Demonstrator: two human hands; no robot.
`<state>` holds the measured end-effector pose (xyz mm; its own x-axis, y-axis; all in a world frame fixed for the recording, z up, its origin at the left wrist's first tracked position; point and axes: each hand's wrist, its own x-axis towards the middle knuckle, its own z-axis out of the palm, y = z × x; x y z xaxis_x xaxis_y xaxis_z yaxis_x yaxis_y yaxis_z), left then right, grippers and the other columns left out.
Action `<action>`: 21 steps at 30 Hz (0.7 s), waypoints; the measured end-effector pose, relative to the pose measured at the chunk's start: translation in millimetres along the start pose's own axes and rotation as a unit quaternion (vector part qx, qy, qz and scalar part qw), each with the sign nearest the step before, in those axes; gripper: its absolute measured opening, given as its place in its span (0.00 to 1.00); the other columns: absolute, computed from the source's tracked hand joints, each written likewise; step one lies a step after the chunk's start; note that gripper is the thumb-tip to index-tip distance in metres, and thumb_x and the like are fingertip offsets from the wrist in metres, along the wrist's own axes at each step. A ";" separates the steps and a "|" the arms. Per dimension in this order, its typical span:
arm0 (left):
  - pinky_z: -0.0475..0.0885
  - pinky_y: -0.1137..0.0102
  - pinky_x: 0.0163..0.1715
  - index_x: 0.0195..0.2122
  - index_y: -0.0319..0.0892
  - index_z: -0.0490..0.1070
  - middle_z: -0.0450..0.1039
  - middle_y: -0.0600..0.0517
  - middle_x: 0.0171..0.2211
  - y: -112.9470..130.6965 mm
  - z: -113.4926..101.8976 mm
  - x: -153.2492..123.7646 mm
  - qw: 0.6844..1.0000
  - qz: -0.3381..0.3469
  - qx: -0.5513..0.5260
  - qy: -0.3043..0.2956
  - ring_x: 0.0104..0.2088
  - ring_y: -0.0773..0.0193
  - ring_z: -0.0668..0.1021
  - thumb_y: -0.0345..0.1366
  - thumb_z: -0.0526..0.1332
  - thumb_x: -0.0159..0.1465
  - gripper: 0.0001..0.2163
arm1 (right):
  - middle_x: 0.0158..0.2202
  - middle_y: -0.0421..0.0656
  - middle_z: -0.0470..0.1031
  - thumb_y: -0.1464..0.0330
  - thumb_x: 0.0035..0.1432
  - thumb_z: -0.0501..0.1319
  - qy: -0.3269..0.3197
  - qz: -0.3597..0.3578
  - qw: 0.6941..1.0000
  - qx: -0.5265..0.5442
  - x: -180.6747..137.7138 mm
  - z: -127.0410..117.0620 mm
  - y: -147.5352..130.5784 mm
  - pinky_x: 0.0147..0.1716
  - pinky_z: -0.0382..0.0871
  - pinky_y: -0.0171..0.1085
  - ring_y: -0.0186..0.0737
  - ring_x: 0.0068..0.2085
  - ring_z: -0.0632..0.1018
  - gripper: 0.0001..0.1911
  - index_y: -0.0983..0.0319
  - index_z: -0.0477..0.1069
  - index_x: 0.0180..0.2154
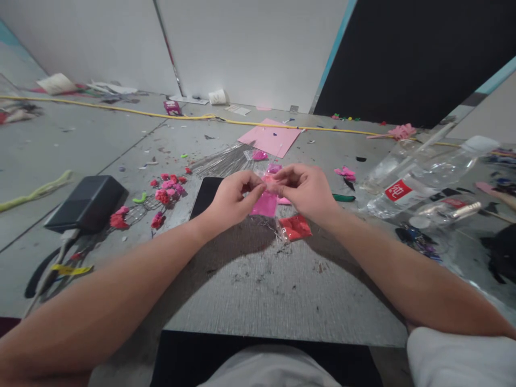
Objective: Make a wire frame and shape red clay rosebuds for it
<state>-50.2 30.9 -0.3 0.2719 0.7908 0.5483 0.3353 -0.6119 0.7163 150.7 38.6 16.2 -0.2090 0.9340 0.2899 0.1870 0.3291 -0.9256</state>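
Observation:
Both hands meet over the middle of the grey table. My left hand (233,198) and my right hand (303,191) each pinch the top edge of a small clear bag with pink contents (265,203), which hangs between them. Fingers of both hands are curled closed on it. A small bag of red pieces (296,227) lies on the table just below my right hand. A black phone (205,194) lies flat behind my left hand.
Pink and red flower pieces (166,194) lie left of the phone. A black power bank (86,203) with a cable sits far left. A clear plastic bottle (419,174) lies on its side at right. A pink sheet (270,138) and a yellow cord (121,110) lie farther back.

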 end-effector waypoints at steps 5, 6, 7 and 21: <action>0.72 0.69 0.32 0.33 0.42 0.80 0.79 0.51 0.31 -17.2 1.0 6.0 0.974 -0.153 -0.094 0.138 0.31 0.65 0.76 0.36 0.69 0.64 0.05 | 0.39 0.45 0.85 0.54 0.56 0.74 0.032 0.006 0.993 -0.118 22.2 -26.9 13.2 0.39 0.78 0.41 0.41 0.37 0.82 0.17 0.60 0.79 0.40; 0.73 0.69 0.32 0.34 0.42 0.80 0.80 0.50 0.32 -22.3 1.9 7.9 0.964 -0.174 -0.112 0.164 0.31 0.65 0.77 0.39 0.68 0.65 0.06 | 0.40 0.45 0.85 0.54 0.64 0.67 0.045 0.019 0.980 -0.193 28.5 -36.2 18.7 0.39 0.77 0.40 0.40 0.37 0.83 0.16 0.59 0.79 0.41; 0.75 0.69 0.32 0.37 0.42 0.80 0.81 0.49 0.34 -27.2 3.0 9.8 0.958 -0.189 -0.127 0.176 0.32 0.65 0.78 0.41 0.67 0.66 0.08 | 0.40 0.44 0.85 0.54 0.70 0.61 0.058 0.039 0.959 -0.275 34.8 -46.1 24.9 0.38 0.77 0.38 0.39 0.37 0.83 0.16 0.58 0.78 0.43; 0.79 0.66 0.33 0.41 0.41 0.81 0.84 0.46 0.35 -37.7 12.4 5.5 0.971 -0.214 -0.104 0.001 0.32 0.61 0.85 0.35 0.69 0.61 0.08 | 0.58 0.59 0.76 0.68 0.69 0.58 -0.008 0.044 0.835 -0.548 58.2 -91.2 75.3 0.55 0.68 0.51 0.60 0.57 0.73 0.18 0.64 0.78 0.55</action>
<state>-50.2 58.2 -29.6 0.1455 0.9725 0.1821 0.2281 -0.2121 0.9503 240.1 130.4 -14.4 -0.1597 0.9622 0.2204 0.9670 0.1974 -0.1612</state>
